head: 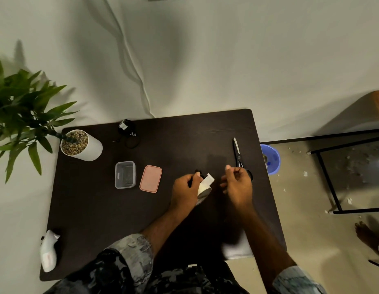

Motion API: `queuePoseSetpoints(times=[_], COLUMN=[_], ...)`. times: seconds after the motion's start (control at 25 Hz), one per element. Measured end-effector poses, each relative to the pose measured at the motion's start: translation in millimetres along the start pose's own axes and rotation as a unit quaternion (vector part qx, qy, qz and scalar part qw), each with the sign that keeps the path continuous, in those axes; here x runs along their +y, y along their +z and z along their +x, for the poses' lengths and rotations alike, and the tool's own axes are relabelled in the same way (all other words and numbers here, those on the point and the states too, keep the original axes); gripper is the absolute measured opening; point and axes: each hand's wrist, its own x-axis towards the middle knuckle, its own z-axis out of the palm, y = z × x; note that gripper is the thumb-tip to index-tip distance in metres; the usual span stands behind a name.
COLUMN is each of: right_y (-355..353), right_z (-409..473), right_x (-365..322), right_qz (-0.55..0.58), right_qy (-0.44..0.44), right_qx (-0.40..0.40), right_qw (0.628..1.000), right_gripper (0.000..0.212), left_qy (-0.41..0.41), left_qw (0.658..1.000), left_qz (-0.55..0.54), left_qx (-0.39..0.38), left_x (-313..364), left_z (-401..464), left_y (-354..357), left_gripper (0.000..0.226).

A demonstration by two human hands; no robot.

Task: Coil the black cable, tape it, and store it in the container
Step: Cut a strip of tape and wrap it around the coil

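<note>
Both hands over dark table point(95, 209) by white wall: left grip point(185, 190) holds tape roll point(204, 187), right point(237, 184) loosely curled.

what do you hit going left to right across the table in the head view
white bag → plant pot → clear container → pink lid → left hand with tape roll → right hand
</note>
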Motion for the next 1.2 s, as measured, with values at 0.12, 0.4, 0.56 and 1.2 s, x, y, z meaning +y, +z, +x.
queuePoseSetpoints(times=[0.12, 0.4, 0.56, 1.2], right_y=[-15.2, -27.6, -27.8, -36.4], right_z=[36.5, 77.9, 81.7, -3.4], right_x=[16.4, 45.3, 52.0, 75.4], right_qz=[-0.221, -0.373, -0.386, -0.118], right_qy=[-0.045, -0.014, 0.023, 0.138], right_qx=[0.040, 0.015, 0.029, -0.238], right_qw=[0.973, 0.928, 0.922, 0.954], right_gripper=[0.028, 0.038, 0.047, 0.051], left_qy=[0.002, 0.010, 0.009, -0.006], left_qw=[1.000, 0.999, 0.995, 0.980], left_qz=[-0.015, 0.042, 0.097, 0.183], left_qx=[0.021, 0.011, 0.001, 0.078], left_x=[3.5, 8.0, 10.5, 21.1], left_z=[7.5, 21.2, 24.2, 47.0], left_y=[-1.7, -9.1, -9.4, -36.3], left_gripper=[0.033, 0.037, 0.036, 0.049])
